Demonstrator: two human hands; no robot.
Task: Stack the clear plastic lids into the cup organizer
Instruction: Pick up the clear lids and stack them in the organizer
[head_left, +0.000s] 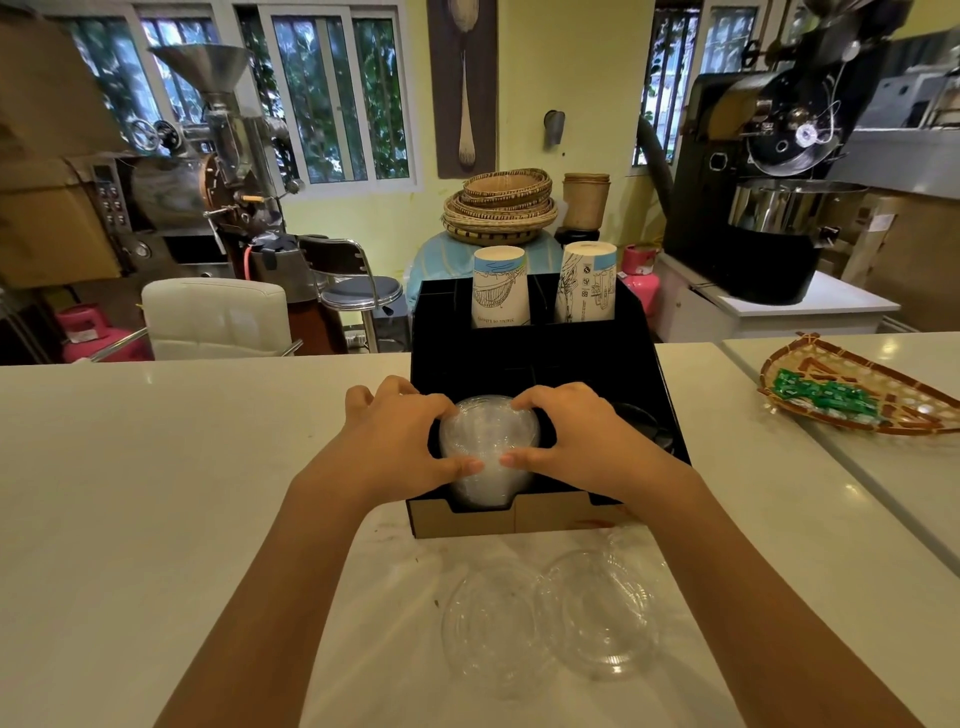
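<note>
White desk (156, 493) carries a black organizer (535, 358); both hands, left (400, 441) and right (582, 436), grip a lid stack (488, 447) in its front-left slot. Two lids (550, 618) lie loose nearby. Uneven pressing could tilt and jam the stack

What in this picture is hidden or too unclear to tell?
- Head view: how many clear lids sit stacked in the organizer slot; the left hand and right hand cover the sides.
- Head view: how many loose lids lie on the counter; they are transparent and overlap.
- Head view: the dark item in the right front slot; the right hand and shadow hide it.
- Print on the paper cups: too small.
</note>
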